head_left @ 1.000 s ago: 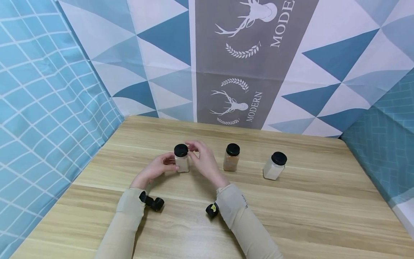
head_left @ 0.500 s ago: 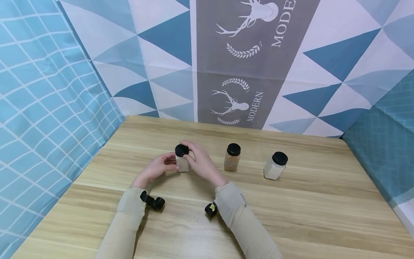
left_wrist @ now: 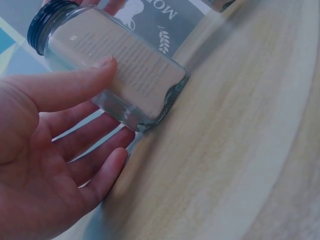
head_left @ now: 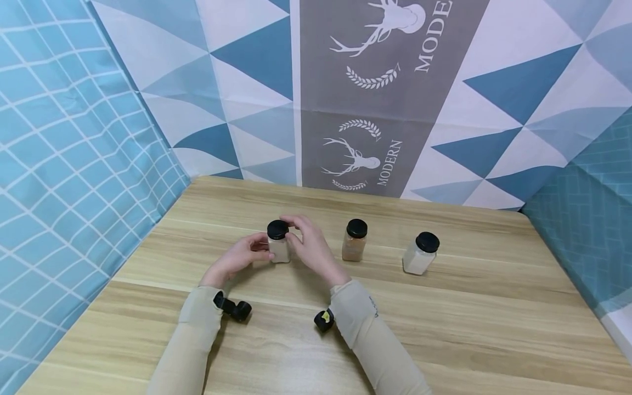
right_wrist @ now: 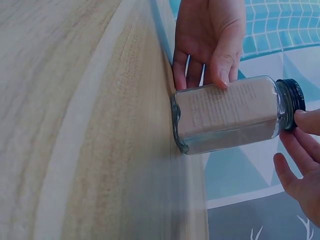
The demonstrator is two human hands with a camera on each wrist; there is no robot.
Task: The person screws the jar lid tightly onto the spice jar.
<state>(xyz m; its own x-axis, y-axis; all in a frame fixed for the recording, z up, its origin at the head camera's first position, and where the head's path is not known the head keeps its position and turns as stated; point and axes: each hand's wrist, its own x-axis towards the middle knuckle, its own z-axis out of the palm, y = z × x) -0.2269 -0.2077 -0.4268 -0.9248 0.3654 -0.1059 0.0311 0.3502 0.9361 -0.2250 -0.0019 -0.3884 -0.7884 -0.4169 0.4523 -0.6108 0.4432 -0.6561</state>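
A square glass spice jar (head_left: 280, 252) of pale powder stands upright on the table, its black screw lid (head_left: 277, 229) on. My left hand (head_left: 240, 254) holds it from the left; in the left wrist view the thumb presses the printed face of the glass jar (left_wrist: 107, 60), with the other fingers behind and below. From the right, my right hand (head_left: 313, 249) pinches the lid. In the right wrist view, its thumb and fingertips are at the side of the black lid (right_wrist: 292, 102).
To the right stands a jar of orange-brown powder (head_left: 354, 247), then another jar of white contents (head_left: 417, 260), both black-lidded. The wooden table (head_left: 469, 323) meets a patterned cloth backdrop (head_left: 261, 131) behind. A blue grid cloth (head_left: 64, 164) hangs at the left.
My right hand turned over the lid half a second ago, its thumb across the front, then swung back to the lid's right side. The left hand and jar stayed in place.
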